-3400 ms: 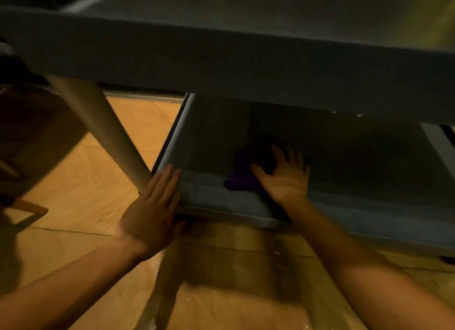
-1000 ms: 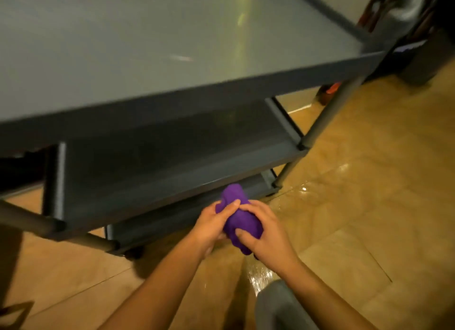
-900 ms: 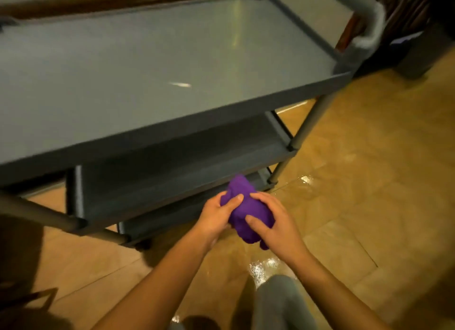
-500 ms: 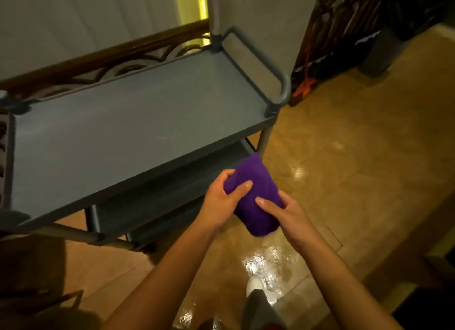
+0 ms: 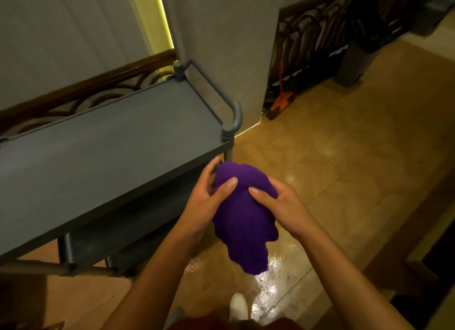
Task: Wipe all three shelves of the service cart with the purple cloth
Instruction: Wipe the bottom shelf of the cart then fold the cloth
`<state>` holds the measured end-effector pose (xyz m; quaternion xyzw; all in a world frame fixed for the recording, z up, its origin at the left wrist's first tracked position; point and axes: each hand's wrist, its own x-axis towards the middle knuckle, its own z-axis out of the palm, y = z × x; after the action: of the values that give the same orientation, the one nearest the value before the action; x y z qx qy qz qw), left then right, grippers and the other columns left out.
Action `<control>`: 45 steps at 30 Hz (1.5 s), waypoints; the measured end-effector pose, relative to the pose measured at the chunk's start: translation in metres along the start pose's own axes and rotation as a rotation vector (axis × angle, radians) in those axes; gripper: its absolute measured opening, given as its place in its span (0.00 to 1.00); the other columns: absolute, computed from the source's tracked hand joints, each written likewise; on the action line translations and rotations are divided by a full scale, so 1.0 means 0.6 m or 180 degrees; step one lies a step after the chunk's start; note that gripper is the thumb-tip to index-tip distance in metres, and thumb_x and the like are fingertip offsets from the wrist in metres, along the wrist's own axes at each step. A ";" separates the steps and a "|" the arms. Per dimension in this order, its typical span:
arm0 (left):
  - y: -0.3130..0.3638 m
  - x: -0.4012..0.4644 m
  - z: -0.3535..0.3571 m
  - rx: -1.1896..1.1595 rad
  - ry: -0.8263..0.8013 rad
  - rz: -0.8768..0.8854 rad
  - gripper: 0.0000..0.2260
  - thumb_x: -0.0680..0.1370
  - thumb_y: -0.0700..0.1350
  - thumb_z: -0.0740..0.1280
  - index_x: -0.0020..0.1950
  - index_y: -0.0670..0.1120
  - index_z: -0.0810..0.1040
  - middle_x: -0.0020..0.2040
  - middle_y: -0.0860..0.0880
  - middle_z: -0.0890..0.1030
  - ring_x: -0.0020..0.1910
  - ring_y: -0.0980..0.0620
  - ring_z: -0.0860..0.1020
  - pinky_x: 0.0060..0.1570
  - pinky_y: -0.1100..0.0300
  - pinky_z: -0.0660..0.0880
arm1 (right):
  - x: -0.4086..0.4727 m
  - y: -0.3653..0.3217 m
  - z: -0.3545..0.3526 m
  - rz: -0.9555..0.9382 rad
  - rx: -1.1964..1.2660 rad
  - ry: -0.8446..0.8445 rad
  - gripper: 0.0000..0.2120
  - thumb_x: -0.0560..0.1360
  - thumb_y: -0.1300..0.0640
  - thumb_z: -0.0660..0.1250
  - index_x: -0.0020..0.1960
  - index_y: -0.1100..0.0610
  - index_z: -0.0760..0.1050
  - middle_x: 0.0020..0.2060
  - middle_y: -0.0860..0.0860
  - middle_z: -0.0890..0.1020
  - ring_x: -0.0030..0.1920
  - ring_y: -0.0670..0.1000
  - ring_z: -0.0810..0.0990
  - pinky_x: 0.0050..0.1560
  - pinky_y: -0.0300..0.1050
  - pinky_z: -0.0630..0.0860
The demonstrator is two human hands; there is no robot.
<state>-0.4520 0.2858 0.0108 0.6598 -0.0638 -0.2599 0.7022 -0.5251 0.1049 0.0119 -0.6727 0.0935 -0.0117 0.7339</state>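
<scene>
While both hands — left [image 5: 205,201], right [image 5: 283,206] — pinch bunched purple cloth [image 5: 242,218] off grey three-shelf cart [image 5: 103,147], wiping progress unclear — prob. near end.

The scene is looking dim and warm, with the strongest light coming from a yellow-green glowing strip [image 5: 164,16] beside the wall at the top. Glare is shining on the wet floor [image 5: 270,270] near the bottom, while deep shadow is lying under the cart's top shelf [image 5: 103,142]. Straight lines are bending toward the edges, and the corners are falling dark and soft.
</scene>
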 end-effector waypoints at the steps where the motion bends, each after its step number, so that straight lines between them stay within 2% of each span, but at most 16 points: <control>1: 0.006 0.007 0.011 0.0086 -0.0218 -0.0086 0.35 0.68 0.61 0.76 0.73 0.62 0.69 0.65 0.57 0.79 0.62 0.57 0.80 0.56 0.57 0.81 | 0.000 -0.003 -0.012 -0.0006 -0.0072 -0.0080 0.12 0.79 0.60 0.69 0.61 0.50 0.82 0.55 0.50 0.87 0.56 0.49 0.86 0.51 0.39 0.81; 4: 0.020 0.031 0.040 0.0183 -0.0610 -0.0143 0.25 0.70 0.55 0.77 0.66 0.54 0.78 0.59 0.51 0.85 0.59 0.50 0.83 0.51 0.57 0.81 | 0.009 -0.019 -0.050 -0.0231 -0.0321 0.0130 0.11 0.78 0.62 0.70 0.60 0.56 0.82 0.56 0.56 0.85 0.57 0.51 0.84 0.56 0.42 0.79; 9: 0.045 0.081 0.084 0.0009 -0.0628 0.0028 0.18 0.72 0.52 0.75 0.61 0.53 0.82 0.56 0.49 0.86 0.56 0.49 0.85 0.49 0.57 0.81 | 0.037 -0.049 -0.101 -0.0419 -0.0381 0.0561 0.15 0.76 0.61 0.74 0.61 0.48 0.81 0.54 0.44 0.87 0.55 0.45 0.85 0.53 0.37 0.80; 12: 0.056 0.131 0.096 -0.0373 -0.0807 -0.0136 0.19 0.73 0.53 0.76 0.62 0.52 0.82 0.61 0.46 0.85 0.61 0.47 0.82 0.58 0.51 0.80 | 0.072 -0.065 -0.128 -0.0347 -0.0341 0.0435 0.15 0.75 0.57 0.75 0.61 0.47 0.82 0.55 0.46 0.87 0.57 0.47 0.85 0.54 0.37 0.80; 15: 0.067 0.193 0.096 -0.0409 -0.1242 -0.0331 0.24 0.71 0.55 0.78 0.65 0.52 0.79 0.63 0.45 0.83 0.63 0.44 0.81 0.57 0.51 0.79 | 0.124 -0.078 -0.154 -0.0146 -0.0393 0.0127 0.12 0.74 0.52 0.75 0.57 0.48 0.85 0.51 0.49 0.89 0.53 0.49 0.87 0.48 0.38 0.81; 17: 0.071 0.235 0.098 -0.0266 -0.1280 -0.0232 0.22 0.73 0.55 0.76 0.65 0.53 0.80 0.62 0.45 0.84 0.62 0.44 0.82 0.57 0.51 0.79 | 0.171 -0.084 -0.163 -0.0117 -0.0458 0.0236 0.11 0.72 0.50 0.76 0.54 0.48 0.85 0.48 0.49 0.89 0.49 0.47 0.87 0.46 0.38 0.81; 21: 0.101 0.313 0.096 -0.0360 -0.0688 -0.0051 0.16 0.73 0.57 0.75 0.57 0.52 0.84 0.54 0.45 0.87 0.55 0.46 0.85 0.47 0.58 0.81 | 0.274 -0.088 -0.187 0.0280 -0.0125 0.0467 0.16 0.71 0.39 0.72 0.53 0.47 0.84 0.45 0.46 0.87 0.47 0.46 0.85 0.47 0.43 0.78; 24: 0.127 0.361 0.100 -0.0512 -0.0488 -0.0097 0.16 0.71 0.60 0.76 0.53 0.54 0.85 0.50 0.46 0.87 0.51 0.45 0.86 0.41 0.57 0.82 | 0.331 -0.063 -0.214 0.0508 0.0346 0.0650 0.25 0.73 0.34 0.66 0.61 0.51 0.82 0.53 0.56 0.87 0.53 0.56 0.84 0.54 0.54 0.76; 26: 0.146 0.406 0.111 -0.0747 -0.0405 -0.0231 0.15 0.69 0.61 0.76 0.50 0.55 0.86 0.49 0.47 0.88 0.49 0.45 0.87 0.39 0.56 0.82 | 0.368 -0.038 -0.224 0.0861 0.0891 0.0753 0.35 0.72 0.29 0.65 0.68 0.52 0.77 0.62 0.62 0.83 0.62 0.59 0.81 0.66 0.57 0.73; 28: 0.163 0.444 0.127 -0.0824 -0.0107 -0.0267 0.13 0.69 0.62 0.74 0.48 0.58 0.86 0.49 0.49 0.88 0.49 0.48 0.87 0.39 0.56 0.82 | 0.397 -0.015 -0.225 0.1184 0.1334 0.0845 0.42 0.68 0.26 0.68 0.73 0.52 0.74 0.68 0.57 0.80 0.69 0.57 0.78 0.73 0.58 0.69; 30: 0.173 0.483 0.145 -0.0841 0.0248 -0.0121 0.08 0.72 0.61 0.73 0.48 0.61 0.86 0.50 0.52 0.88 0.50 0.51 0.86 0.42 0.56 0.82 | 0.428 -0.011 -0.230 0.1256 0.0966 0.1122 0.34 0.70 0.28 0.68 0.68 0.48 0.78 0.64 0.51 0.83 0.65 0.52 0.81 0.69 0.56 0.74; 32: 0.175 0.523 0.166 -0.0891 0.0550 -0.0008 0.05 0.75 0.60 0.72 0.48 0.63 0.85 0.50 0.54 0.88 0.50 0.52 0.86 0.43 0.56 0.83 | 0.465 -0.004 -0.257 0.1156 0.0420 0.1777 0.21 0.73 0.37 0.65 0.57 0.49 0.82 0.56 0.52 0.86 0.57 0.51 0.84 0.61 0.55 0.79; 34: 0.175 0.560 0.183 -0.1040 0.0832 0.0084 0.05 0.76 0.59 0.71 0.49 0.63 0.85 0.50 0.54 0.88 0.50 0.52 0.86 0.41 0.57 0.82 | 0.503 -0.006 -0.303 0.1018 0.0104 0.2188 0.14 0.72 0.42 0.63 0.48 0.50 0.80 0.48 0.51 0.87 0.51 0.52 0.84 0.58 0.57 0.81; 38: 0.179 0.631 0.229 -0.1311 0.1444 0.0329 0.09 0.76 0.57 0.72 0.55 0.59 0.84 0.55 0.52 0.87 0.55 0.51 0.85 0.46 0.56 0.83 | 0.585 -0.027 -0.391 0.1079 -0.0138 0.1448 0.15 0.76 0.46 0.62 0.41 0.55 0.81 0.33 0.53 0.87 0.35 0.51 0.85 0.43 0.50 0.79; 41: 0.183 0.668 0.262 -0.1312 0.1795 0.0360 0.09 0.76 0.56 0.72 0.55 0.58 0.84 0.56 0.50 0.86 0.55 0.50 0.85 0.48 0.54 0.83 | 0.640 -0.047 -0.429 0.1323 -0.0191 0.0799 0.18 0.79 0.43 0.61 0.44 0.52 0.84 0.40 0.53 0.89 0.43 0.51 0.87 0.48 0.51 0.80; 45: 0.184 0.698 0.291 -0.1854 0.2146 0.0172 0.17 0.74 0.53 0.74 0.61 0.52 0.82 0.57 0.47 0.86 0.55 0.47 0.85 0.46 0.54 0.83 | 0.719 -0.073 -0.430 0.1896 0.0718 -0.0235 0.25 0.77 0.36 0.64 0.61 0.54 0.83 0.53 0.54 0.88 0.53 0.54 0.88 0.49 0.53 0.84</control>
<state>-0.1377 -0.0592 0.0316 0.4804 0.2273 -0.0191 0.8469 -0.1360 -0.2150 -0.0169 -0.5301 0.2578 0.2177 0.7779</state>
